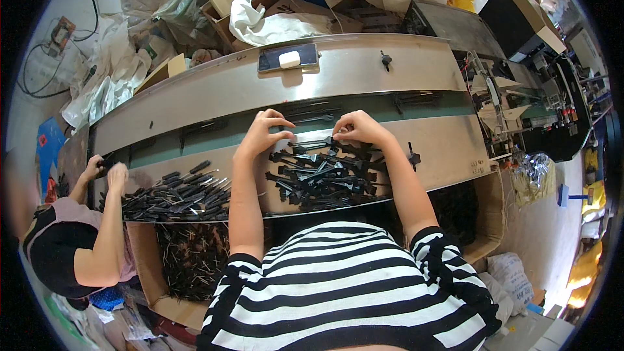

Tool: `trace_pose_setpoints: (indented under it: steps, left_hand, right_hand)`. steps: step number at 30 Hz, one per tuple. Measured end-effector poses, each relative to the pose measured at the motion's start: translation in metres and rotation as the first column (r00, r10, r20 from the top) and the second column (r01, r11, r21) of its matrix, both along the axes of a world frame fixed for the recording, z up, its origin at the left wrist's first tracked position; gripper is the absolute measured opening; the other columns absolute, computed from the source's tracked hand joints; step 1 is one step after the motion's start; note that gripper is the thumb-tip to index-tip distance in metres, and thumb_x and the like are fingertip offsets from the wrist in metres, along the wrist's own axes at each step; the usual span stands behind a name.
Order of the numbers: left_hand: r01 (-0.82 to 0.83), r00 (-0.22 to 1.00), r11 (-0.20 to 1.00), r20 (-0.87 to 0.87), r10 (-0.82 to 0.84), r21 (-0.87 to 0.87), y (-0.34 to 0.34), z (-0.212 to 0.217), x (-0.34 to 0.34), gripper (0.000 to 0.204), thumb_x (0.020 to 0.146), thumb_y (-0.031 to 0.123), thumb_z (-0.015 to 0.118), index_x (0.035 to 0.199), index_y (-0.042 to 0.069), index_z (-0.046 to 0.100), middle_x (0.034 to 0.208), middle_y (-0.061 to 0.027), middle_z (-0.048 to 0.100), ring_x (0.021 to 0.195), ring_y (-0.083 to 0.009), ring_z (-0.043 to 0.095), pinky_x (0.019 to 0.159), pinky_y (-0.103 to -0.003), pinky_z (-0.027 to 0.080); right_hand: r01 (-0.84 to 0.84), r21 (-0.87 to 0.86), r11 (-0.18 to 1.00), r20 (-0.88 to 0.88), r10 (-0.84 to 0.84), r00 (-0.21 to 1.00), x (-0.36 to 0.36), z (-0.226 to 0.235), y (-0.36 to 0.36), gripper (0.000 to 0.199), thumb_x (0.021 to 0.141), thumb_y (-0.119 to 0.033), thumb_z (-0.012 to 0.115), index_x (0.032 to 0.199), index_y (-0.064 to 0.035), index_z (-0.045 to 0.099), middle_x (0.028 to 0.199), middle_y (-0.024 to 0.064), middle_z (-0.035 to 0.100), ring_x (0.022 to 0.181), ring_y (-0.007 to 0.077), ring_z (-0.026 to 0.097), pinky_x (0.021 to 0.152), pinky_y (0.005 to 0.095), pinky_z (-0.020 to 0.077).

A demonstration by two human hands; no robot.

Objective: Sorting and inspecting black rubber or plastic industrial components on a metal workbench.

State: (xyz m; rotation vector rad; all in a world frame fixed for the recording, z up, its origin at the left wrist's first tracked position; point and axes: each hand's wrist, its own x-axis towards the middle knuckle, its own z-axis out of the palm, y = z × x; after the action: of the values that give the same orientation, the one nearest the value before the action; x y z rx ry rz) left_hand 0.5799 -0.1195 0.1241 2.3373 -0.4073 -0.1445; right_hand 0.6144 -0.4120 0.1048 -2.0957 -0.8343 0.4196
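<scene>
black plastic pieces (322, 179) lie in a loose heap on the steel surface (448, 149), just below both hands and touching them at the top edge of the heap. left hand (263, 133) sits at the heap's upper left, fingers curled and pinched on a small pale piece, too small to name. right hand (359, 129) sits at the upper right, fingers bent down onto a long black piece (315, 143) that runs between the two hands; grip looks closed but cannot tell for sure. that piece's long axis lies left-right, about parallel to the green belt (364, 109) just behind the hands. the right hand is nearer its thick end, and the left hand is close to the other end. most heap pieces point every way, no common axis. more black pieces ride on the belt, apart from the hands. to the left a co-worker's hands (107, 170) work at a separate pile of black-handled tools (179, 195), well apart from the heap. cardboard box (188, 253) of the same tools stands below that pile. a phone (288, 58) lies on the far steel ledge.
</scene>
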Motion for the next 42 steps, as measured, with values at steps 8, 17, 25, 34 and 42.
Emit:
trace_pose_setpoints:
  steps: [8, 17, 25, 34, 42]
  left_hand:
    - [0.208, 0.975, 0.978, -0.076, -0.209, -0.024, -0.030, 0.002, -0.008, 0.035, 0.065, 0.027, 0.081, 0.095, 0.014, 0.071, 0.102, -0.0063, 0.055, 0.106, -0.0252, 0.049, 0.092, -0.037, 0.042]
    - [0.202, 0.978, 0.979, -0.046, -0.201, 0.012, -0.022, -0.002, -0.005, 0.022, 0.071, 0.014, 0.075, 0.091, 0.009, 0.068, 0.100, -0.0073, 0.056, 0.100, -0.0248, 0.053, 0.087, -0.035, 0.045]
    - [0.009, 1.000, 0.998, -0.015, -0.008, 0.063, 0.003, -0.009, 0.003, 0.016, 0.073, 0.008, 0.070, 0.089, 0.007, 0.066, 0.086, -0.0069, 0.063, 0.091, -0.0244, 0.058, 0.080, -0.035, 0.047]
    - [-0.375, 0.856, 0.881, 0.472, 0.211, 0.287, -0.003, -0.022, 0.004, 0.018, 0.075, 0.014, 0.069, 0.093, 0.012, 0.067, 0.096, -0.0076, 0.062, 0.093, -0.0283, 0.055, 0.083, -0.040, 0.042]
    - [0.103, 0.980, 0.994, 0.170, -0.099, -0.018, -0.042, -0.007, -0.005, 0.022, 0.073, 0.019, 0.075, 0.091, 0.007, 0.068, 0.092, -0.0086, 0.060, 0.094, -0.0262, 0.056, 0.082, -0.036, 0.047]
  right_hand:
    - [0.077, 0.037, 0.996, -0.035, -0.076, 0.997, 0.001, 0.005, -0.001, 0.019, 0.075, -0.021, 0.073, 0.086, -0.0045, 0.071, 0.066, 0.0055, 0.061, 0.060, 0.0136, 0.054, 0.058, 0.0278, 0.0449]
    - [0.168, 0.070, 0.983, -0.067, -0.164, 0.984, 0.004, 0.007, -0.011, 0.019, 0.080, -0.020, 0.069, 0.086, -0.0013, 0.068, 0.067, 0.0060, 0.062, 0.063, 0.0114, 0.055, 0.060, 0.0267, 0.0448]
    - [0.241, 0.133, 0.961, -0.125, -0.225, 0.966, 0.009, 0.007, -0.024, 0.020, 0.081, -0.020, 0.068, 0.085, 0.0000, 0.066, 0.066, 0.0027, 0.060, 0.062, 0.0086, 0.051, 0.058, 0.0248, 0.0428]
    - [0.152, 0.024, 0.988, -0.141, -0.147, 0.979, 0.009, 0.001, -0.019, 0.018, 0.079, -0.018, 0.070, 0.086, -0.0006, 0.068, 0.067, 0.0038, 0.062, 0.062, 0.0087, 0.053, 0.059, 0.0252, 0.0435]
    - [0.179, -0.082, 0.980, -0.007, -0.180, 0.984, 0.004, 0.003, -0.011, 0.022, 0.074, -0.026, 0.072, 0.083, -0.0061, 0.071, 0.068, 0.0087, 0.067, 0.063, 0.0197, 0.064, 0.060, 0.0311, 0.0490]
